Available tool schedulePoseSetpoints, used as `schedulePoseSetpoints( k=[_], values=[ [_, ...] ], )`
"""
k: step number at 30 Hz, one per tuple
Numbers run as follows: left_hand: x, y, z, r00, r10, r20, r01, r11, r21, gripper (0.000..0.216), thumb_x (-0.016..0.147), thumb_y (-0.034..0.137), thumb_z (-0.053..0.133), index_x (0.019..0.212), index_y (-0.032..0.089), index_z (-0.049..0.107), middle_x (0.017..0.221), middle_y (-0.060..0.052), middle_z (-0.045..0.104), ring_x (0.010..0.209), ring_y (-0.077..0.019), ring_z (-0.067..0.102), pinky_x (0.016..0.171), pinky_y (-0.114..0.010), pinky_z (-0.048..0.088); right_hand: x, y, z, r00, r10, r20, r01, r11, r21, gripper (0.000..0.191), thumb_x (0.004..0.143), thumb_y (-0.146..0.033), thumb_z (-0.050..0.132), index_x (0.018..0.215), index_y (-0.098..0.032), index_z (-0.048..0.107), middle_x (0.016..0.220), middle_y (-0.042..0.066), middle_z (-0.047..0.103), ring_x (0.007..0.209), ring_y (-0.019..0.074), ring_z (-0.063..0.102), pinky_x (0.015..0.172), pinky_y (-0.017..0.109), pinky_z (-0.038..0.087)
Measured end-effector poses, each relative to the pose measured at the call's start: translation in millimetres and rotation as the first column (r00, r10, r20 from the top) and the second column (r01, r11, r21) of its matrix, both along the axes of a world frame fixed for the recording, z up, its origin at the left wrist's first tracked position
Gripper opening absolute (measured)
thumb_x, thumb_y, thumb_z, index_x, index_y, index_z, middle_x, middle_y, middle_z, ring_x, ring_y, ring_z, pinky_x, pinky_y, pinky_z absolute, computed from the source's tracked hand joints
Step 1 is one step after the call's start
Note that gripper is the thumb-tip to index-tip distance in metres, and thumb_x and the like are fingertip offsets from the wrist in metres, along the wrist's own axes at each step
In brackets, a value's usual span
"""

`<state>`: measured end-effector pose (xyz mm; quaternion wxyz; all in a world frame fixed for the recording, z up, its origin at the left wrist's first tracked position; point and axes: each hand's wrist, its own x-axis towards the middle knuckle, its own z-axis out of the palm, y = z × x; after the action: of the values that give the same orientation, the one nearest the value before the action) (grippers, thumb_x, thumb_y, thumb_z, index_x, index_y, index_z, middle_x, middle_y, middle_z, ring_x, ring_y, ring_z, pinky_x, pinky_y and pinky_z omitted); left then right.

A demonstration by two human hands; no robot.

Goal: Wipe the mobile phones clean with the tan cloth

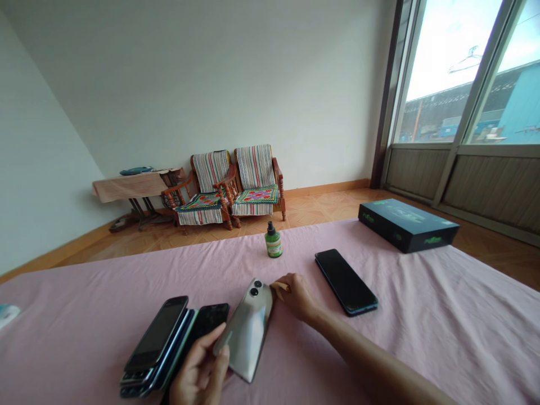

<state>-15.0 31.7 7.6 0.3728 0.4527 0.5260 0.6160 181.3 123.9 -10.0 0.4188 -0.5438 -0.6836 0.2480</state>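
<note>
1. Silver phone [248, 332] – it sits at 6 o'clock in front of you, back side up and tilted, two camera lenses at its far end, its near end lifted off the pink cloth [442, 315].
2. Your left hand [202, 371] grasps the silver phone at its near end, thumb across the back.
3. Your right hand [297, 295] is curled, pinching a yellowish stick [282, 286] just beside the phone's far corner at 1 o'clock; I cannot tell whether the stick touches it.
4. Edges: the phone's left edge lies just beside the stack of phones [160, 343] at 9 o'clock. Bare cloth lies to its right and beyond.
5. Open room: the cloth is free from 3 to 5 o'clock and between the phone and the green bottle [273, 241] at 12 o'clock.
6. Counts – one black phone [346, 281] lying flat at 2 o'clock, well apart; one bottle; one dark box [407, 225] far out at 1 o'clock near the table's far edge; the stack shows at least three phones, though the exact number cannot be told.
7. Beyond the table: two striped chairs [232, 185] and one side table [130, 185] at 11 o'clock.
</note>
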Motion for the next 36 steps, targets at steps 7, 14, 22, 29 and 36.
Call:
schedulePoseSetpoints(
  k=[7,14,22,29,36],
  values=[
    [-5.7,7.0,2.2,0.959,-0.094,0.268,0.145,0.973,-0.178,0.056,0.050,0.046,0.085,0.096,0.016,0.070,0.100,-0.010,0.073,0.088,-0.0317,0.069,0.061,-0.030,0.060,-1.2,0.1,-9.1,1.000,-0.024,0.005,0.024,0.999,0.021,0.026,0.070,-0.009,0.045,0.045,-0.015,0.045,0.049,-0.004,0.035,0.056,0.0095,0.039,0.051,0.021,0.024],
    [3.4,0.6,-2.7,0.961,-0.181,0.211,0.201,0.976,-0.079,0.058,0.061,0.050,0.080,0.105,0.015,0.067,0.103,-0.010,0.071,0.087,-0.0269,0.070,0.067,-0.030,0.060,-1.4,-5.8,-11.2,0.997,-0.078,0.019,0.076,0.996,0.053,0.024,0.072,-0.009,0.048,0.056,-0.013,0.067,0.058,0.002,0.057,0.061,0.0135,0.050,0.055,0.022,0.030],
    [-1.3,2.6,-15.0,0.959,-0.141,-0.246,0.180,0.973,0.142,0.048,0.071,0.056,0.070,0.101,0.019,0.070,0.085,-0.005,0.072,0.070,-0.0193,0.070,0.060,-0.022,0.059,0.0,-9.1,-9.5,0.992,-0.125,-0.002,0.125,0.991,0.045,0.029,0.071,-0.005,0.050,0.072,-0.016,0.076,0.069,0.005,0.067,0.067,0.0159,0.057,0.060,0.023,0.037],
    [-14.3,7.7,-11.1,0.719,0.047,-0.694,0.336,0.850,0.405,0.025,0.084,0.042,0.062,0.101,0.026,0.072,0.091,-0.004,0.069,0.081,-0.0179,0.070,0.073,-0.021,0.058,-1.5,-11.7,-12.0,0.989,-0.137,-0.061,0.140,0.990,0.033,0.026,0.073,-0.008,0.053,0.077,-0.017,0.077,0.071,0.004,0.067,0.067,0.0160,0.058,0.061,0.024,0.039],
    [-10.5,5.4,-10.3,0.634,0.098,-0.767,0.411,0.797,0.442,0.022,0.088,0.027,0.057,0.107,0.022,0.067,0.092,-0.005,0.071,0.084,-0.0179,0.071,0.078,-0.021,0.058,-8.6,-43.7,-6.4,0.978,-0.147,-0.151,0.151,0.988,0.015,0.019,0.077,-0.013,0.057,0.075,-0.014,0.076,0.070,0.005,0.063,0.066,0.0163,0.058,0.059,0.024,0.040]
  ],
)
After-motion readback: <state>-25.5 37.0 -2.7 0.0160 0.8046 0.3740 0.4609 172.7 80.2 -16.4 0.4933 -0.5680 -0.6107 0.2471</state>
